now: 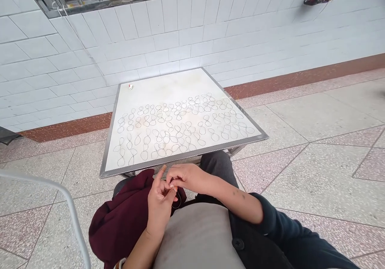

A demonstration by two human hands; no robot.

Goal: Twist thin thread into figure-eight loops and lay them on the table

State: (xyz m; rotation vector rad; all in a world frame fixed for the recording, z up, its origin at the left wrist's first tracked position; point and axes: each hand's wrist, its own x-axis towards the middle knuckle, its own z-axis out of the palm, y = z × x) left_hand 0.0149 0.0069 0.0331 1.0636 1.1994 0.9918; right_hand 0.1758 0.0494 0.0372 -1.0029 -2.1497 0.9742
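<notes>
My left hand [161,204] and my right hand [185,177] meet above my lap, just in front of the table's near edge. Thumb and fingers of both are pinched together, with the fingertips touching. A thin loop of cord or wire [179,200] hangs from the pinch; its upper part is hidden by the fingers. One finger of my left hand points outward. On the white table [162,86] lie several rows of similar thin dark loops [186,130], many of them twisted into figure-eight shapes.
A small white and red object [130,86] stands at the table's far left corner. Behind the table rises a white tiled wall [168,32] with a barred window. Maroon cloth [120,225] covers my left side. A grey curved tube [70,208] stands at far left.
</notes>
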